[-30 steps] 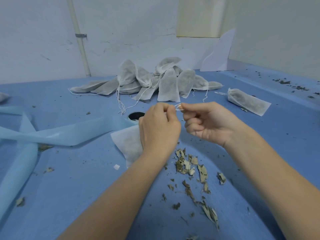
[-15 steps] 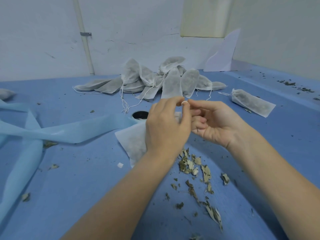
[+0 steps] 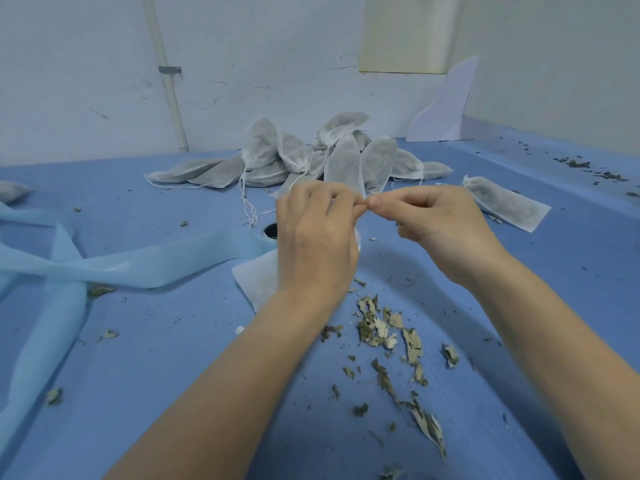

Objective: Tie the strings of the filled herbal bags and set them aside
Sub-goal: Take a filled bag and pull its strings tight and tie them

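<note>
Both hands raised above the blue counter (image 3: pixel 145 358), fingertips meeting at the middle. Left hand (image 3: pixel 315 237) seen from its back, fingers curled inward, thumb and forefinger pinched together. Right hand (image 3: pixel 440 223) likewise curled, thumb and forefinger pinched, its tips touching those of the left. What sits in the pinch is too fine to make out; presumably the string, but I cannot tell.

Under the left hand, a white non-woven fabric bag (image 3: pixel 258 280) lies flat on the counter, mostly hidden by the hand and wrist; only its near-left corner shows.

Behind the hands, near the wall: a heap of filled white herbal bags (image 3: pixel 311 161), grey-green contents showing through, loose white drawstrings (image 3: pixel 247 202) trailing off the front of the heap towards a small dark round hole (image 3: pixel 270 231) in the counter. One more filled white bag (image 3: pixel 505 202) lies by itself to the right, apart from the heap.

Left side: long pale blue fabric strips (image 3: pixel 114 268), crossed over one another, one end reaching just beside the flat bag.

Near side, between the forearms: scattered dried grey-green leaf fragments (image 3: pixel 391 337) in a shallow dip of the counter. Finer crumbs at the far right edge.

White pipe (image 3: pixel 169 84) runs up the wall behind.
</note>
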A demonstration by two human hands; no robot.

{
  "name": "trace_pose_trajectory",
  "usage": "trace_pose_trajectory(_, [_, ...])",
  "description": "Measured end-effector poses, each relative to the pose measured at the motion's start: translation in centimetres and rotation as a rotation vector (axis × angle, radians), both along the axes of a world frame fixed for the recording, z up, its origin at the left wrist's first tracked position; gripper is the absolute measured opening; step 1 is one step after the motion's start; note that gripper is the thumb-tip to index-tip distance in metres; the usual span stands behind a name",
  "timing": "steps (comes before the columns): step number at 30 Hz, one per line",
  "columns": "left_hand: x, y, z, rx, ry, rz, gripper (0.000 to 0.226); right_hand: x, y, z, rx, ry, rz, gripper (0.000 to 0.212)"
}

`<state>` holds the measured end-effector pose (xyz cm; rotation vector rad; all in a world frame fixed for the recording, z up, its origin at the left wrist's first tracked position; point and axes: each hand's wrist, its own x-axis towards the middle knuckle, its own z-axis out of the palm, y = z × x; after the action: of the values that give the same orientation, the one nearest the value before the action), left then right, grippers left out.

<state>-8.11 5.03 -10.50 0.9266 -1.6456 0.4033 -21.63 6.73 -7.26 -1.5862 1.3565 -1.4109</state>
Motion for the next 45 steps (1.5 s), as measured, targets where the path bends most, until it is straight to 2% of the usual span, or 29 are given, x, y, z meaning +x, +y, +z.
trace_pose_trajectory(5, [-0.8, 0.4, 0.8, 0.423, 0.178, -0.086, 0.012, 0.2, -0.4, -0.6, -0.010, -0.102, -0.002, 0.010])
trace_pose_trajectory(8, [-0.9, 0.3, 1.7, 0.594, 0.326, -0.157, 0.010, 1.2, -0.5, -1.2, 0.016, -0.224, 0.083, 0.021])
trace_pose_trajectory(10, [-0.7, 0.4, 2.3, 0.676, 0.349, -0.203, 0.014, 2.0, -0.5, -1.5, 0.006, -0.310, 0.175, 0.018])
trace_pose_trajectory(12, [-0.4, 0.3, 2.9, 0.708, 0.301, -0.201, 0.016, 2.4, -0.4, -1.4, -0.028, -0.310, 0.174, 0.013])
trace_pose_trajectory(16, [0.2, -0.1, 3.8, 0.630, 0.139, 0.003, 0.016, 1.0, -0.5, -1.2, -0.107, -0.189, -0.008, 0.016])
trace_pose_trajectory(20, [0.5, -0.3, 3.6, 0.516, 0.123, 0.069, 0.017, 0.3, -0.6, -1.0, -0.152, -0.087, -0.086, 0.010])
trace_pose_trajectory(24, [0.3, -0.3, 3.3, 0.541, 0.185, -0.006, 0.016, 0.0, -0.7, -0.7, -0.177, -0.089, -0.103, 0.008])
trace_pose_trajectory(28, [-0.1, 0.0, 3.2, 0.727, 0.368, -0.347, 0.012, 0.0, -0.8, -0.9, -0.136, -0.249, -0.172, 0.008])
trace_pose_trajectory(30, [-0.1, 0.0, 3.5, 0.872, 0.505, -0.480, 0.013, -0.1, -1.0, -0.7, -0.104, -0.372, -0.230, 0.014])
trace_pose_trajectory(32, [0.3, 0.0, 3.9, 1.108, 0.647, -0.650, 0.032, -0.5, -1.0, -0.5, -0.086, -0.497, -0.306, 0.020])
trace_pose_trajectory(34, [0.5, 0.0, 3.7, 1.272, 0.611, -0.834, 0.047, -0.9, -1.2, -0.4, -0.086, -0.613, -0.380, 0.028])
trace_pose_trajectory(35, [0.5, 0.1, 3.4, 1.308, 0.553, -0.877, 0.043, -1.0, -1.2, -0.4, -0.082, -0.665, -0.414, 0.032])
trace_pose_trajectory(37, [0.0, 0.1, 2.5, 1.310, 0.511, -0.880, 0.029, -1.1, -1.4, -0.5, -0.068, -0.736, -0.468, 0.037])
trace_pose_trajectory(40, [-0.6, 0.0, 1.8, 1.283, 0.650, -0.782, 0.018, -1.0, -1.8, -0.8, -0.055, -0.702, -0.476, 0.030])
trace_pose_trajectory(45, [-0.4, -0.7, 1.4, 1.264, 0.833, -0.633, 0.016, -1.1, -2.3, -1.4, -0.027, -0.586, -0.241, 0.016])
